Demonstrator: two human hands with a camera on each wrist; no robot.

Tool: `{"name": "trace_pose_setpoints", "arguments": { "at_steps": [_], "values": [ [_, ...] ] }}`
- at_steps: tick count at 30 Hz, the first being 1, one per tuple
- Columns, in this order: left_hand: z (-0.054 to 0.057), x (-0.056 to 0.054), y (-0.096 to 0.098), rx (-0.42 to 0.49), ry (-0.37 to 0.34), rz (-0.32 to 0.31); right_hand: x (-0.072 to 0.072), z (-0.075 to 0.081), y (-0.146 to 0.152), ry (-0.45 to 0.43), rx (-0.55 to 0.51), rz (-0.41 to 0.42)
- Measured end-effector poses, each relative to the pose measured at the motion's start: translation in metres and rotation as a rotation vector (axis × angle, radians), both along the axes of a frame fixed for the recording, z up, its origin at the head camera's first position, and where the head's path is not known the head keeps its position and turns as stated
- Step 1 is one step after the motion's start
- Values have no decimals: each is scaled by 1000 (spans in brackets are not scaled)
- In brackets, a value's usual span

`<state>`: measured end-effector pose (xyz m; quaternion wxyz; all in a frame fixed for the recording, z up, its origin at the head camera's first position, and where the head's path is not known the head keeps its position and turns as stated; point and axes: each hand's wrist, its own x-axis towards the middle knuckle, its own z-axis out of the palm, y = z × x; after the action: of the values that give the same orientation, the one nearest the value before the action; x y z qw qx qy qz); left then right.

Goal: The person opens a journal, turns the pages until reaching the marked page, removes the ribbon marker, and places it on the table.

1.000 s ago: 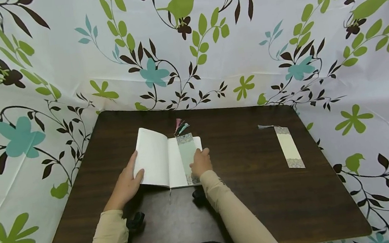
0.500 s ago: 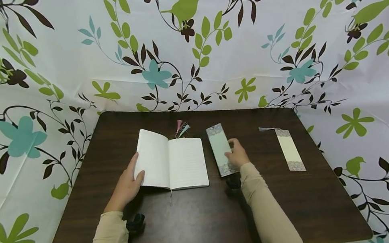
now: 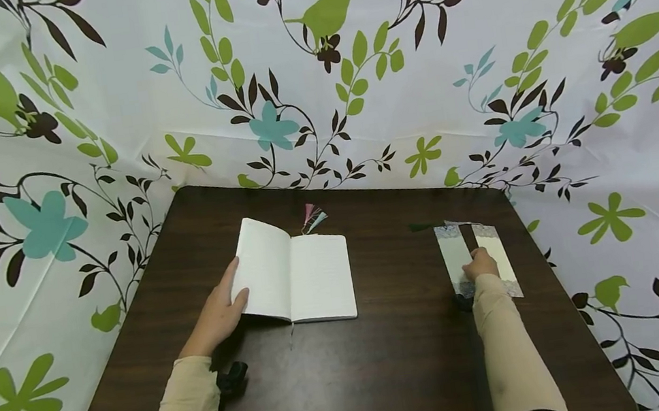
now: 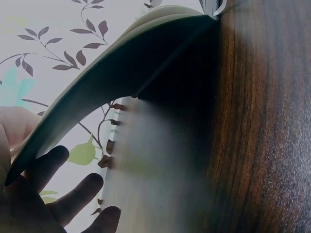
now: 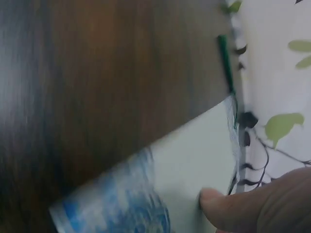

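Open notebook (image 3: 321,278), tasselled pale-green bookmark (image 3: 452,252)

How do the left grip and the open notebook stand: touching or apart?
Touching. The left wrist view shows it: the left grip holds the notebook by its raised outer edge, with digits on both sides.

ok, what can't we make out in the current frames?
Head view: part of the yellow bookmark, covered by the right hand and sleeve.
Head view: what the pink tassel and pale-blue tassel hang from, hidden by the notebook.
Right wrist view: the pattern on the green bookmark, blurred; its lower part, cut off by the bottom edge.
Left wrist view: part of the left hand, cut off by the frame's edges.
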<state>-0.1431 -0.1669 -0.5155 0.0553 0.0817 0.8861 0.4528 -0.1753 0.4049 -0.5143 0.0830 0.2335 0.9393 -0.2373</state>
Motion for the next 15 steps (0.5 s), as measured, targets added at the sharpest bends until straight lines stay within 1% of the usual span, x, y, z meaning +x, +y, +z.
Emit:
{"name": "trace_pose_setpoints", "arguments": {
  "at_steps": [4, 7, 12, 15],
  "values": [
    [1, -1, 0, -5, -1, 0, 0, -5, 12, -41, 67, -33],
    [1, -1, 1, -15, -8, 0, -2, -11, 15, -53, 91, -32],
    [2, -2, 1, -18, -4, -1, -4, -19, 17, -23, 166, 10],
    [3, -3, 1, -18, 1, -1, -4, -19, 9, -8, 226, 22]
  ]
}}
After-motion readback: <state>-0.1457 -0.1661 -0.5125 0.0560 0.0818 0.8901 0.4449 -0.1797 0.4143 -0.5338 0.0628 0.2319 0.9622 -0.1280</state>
